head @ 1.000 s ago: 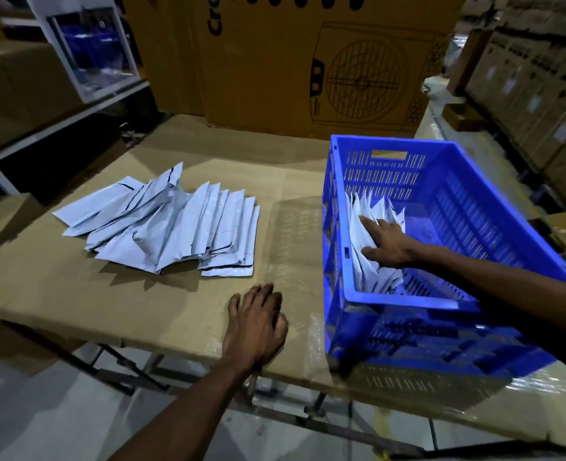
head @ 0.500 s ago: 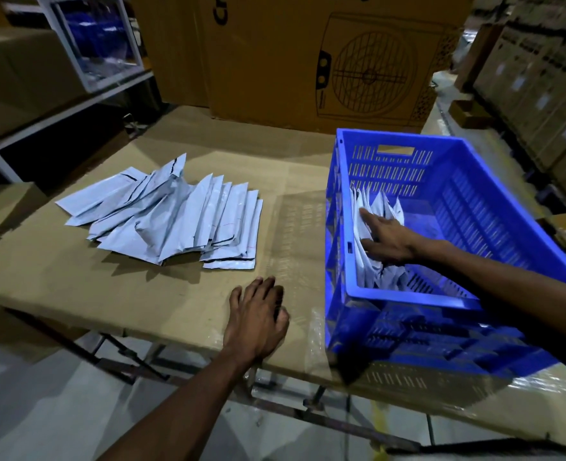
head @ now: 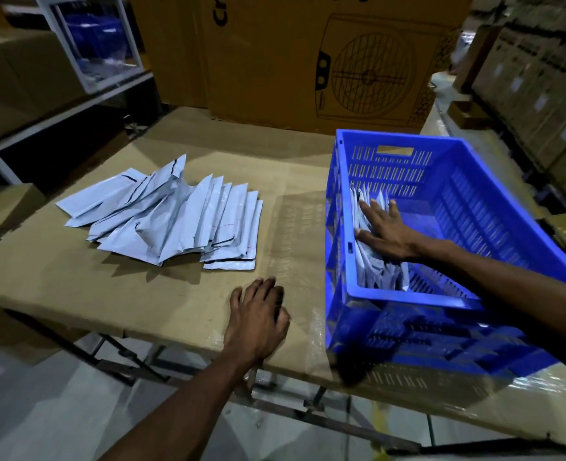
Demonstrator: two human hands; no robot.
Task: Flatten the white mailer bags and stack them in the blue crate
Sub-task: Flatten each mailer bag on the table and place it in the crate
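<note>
Two batches of bags show: a fanned pile point(head: 175, 221) on the table point(head: 75, 287), and a set point(head: 371, 261) standing on edge against the crate's point(head: 474, 181) left wall. The right hand point(head: 389, 232), fingers straight and spread, presses that set sideways — likely to keep it upright and packed flat. Its long axis runs near to far along the wall. The left hand point(head: 258, 319) rests flat on the table, holding nothing — probably bracing.
</note>
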